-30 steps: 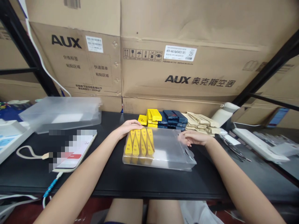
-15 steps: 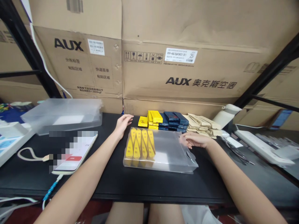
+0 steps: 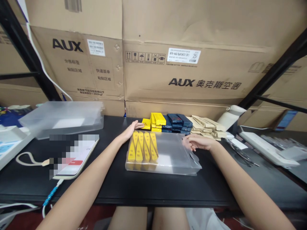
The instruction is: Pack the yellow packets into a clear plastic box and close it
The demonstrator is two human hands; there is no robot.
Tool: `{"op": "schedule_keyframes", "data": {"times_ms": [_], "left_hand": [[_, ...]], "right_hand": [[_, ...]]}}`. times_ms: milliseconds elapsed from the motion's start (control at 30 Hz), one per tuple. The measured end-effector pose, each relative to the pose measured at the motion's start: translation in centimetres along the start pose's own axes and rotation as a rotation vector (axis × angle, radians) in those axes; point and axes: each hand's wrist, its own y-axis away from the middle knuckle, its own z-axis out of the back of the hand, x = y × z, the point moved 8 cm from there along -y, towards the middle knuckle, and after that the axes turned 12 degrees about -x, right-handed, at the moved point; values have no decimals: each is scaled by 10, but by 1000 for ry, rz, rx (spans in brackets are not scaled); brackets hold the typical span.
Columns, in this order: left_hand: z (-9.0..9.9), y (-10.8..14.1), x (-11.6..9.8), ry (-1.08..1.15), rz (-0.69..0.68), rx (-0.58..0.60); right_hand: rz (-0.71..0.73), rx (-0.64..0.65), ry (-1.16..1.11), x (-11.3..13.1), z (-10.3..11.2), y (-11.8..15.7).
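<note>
A clear frosted plastic bag (image 3: 176,150) lies on the black table in front of me. Inside its left half, several yellow packets (image 3: 143,145) stand in a row. My right hand (image 3: 198,142) pinches the bag's open right end at the upper corner. Beyond the bag's upper left corner, my left hand (image 3: 131,130) is stretched out, fingers extended, the tips at a single flat yellow packet (image 3: 146,123). Whether they press on it I cannot tell. Right beside that packet is a small stack of yellow packets (image 3: 158,118).
Dark blue packets (image 3: 178,120) and beige packets (image 3: 207,124) are piled along the back, near a white bottle (image 3: 231,118). More clear plastic bags (image 3: 64,115) lie at left, behind a phone (image 3: 76,159) on a cable. A power strip (image 3: 266,148) sits at right. Large cardboard boxes (image 3: 153,83) stand behind.
My left hand has moved right and slightly forward, its fingertips now at the flat yellow packet. The right hand stays at the bag's open end. The view has shifted slightly.
</note>
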Motion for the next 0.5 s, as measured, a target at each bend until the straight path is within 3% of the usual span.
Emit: {"op": "schedule_keyframes", "data": {"times_ms": [333, 500], "left_hand": [[0, 1, 3, -20, -8, 25], [4, -1, 3, -37, -33, -29]], "right_hand": [[-7, 4, 4, -2, 1, -1], [5, 5, -2, -2, 2, -1]]}}
